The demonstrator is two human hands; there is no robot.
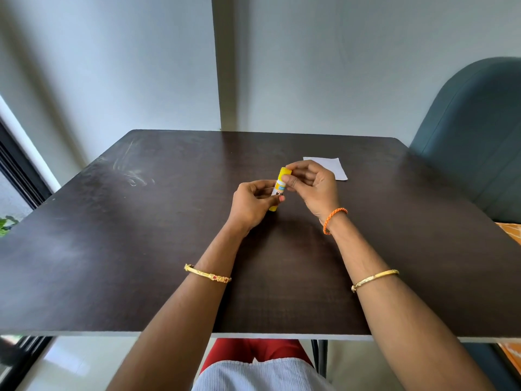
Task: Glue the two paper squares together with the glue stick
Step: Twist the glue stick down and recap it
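A yellow glue stick (279, 187) with a white label is held over the middle of the dark table (141, 235). My left hand (252, 204) grips its lower body. My right hand (313, 184) pinches its yellow cap end between thumb and fingers. White paper (335, 167) lies flat on the table just behind my right hand, which hides part of it. Whether it is one square or two stacked I cannot tell.
A teal chair back (473, 131) stands at the table's right side. Grey walls rise behind the far edge. A window frame (19, 170) runs along the left. The near table edge (84, 333) is close to my body.
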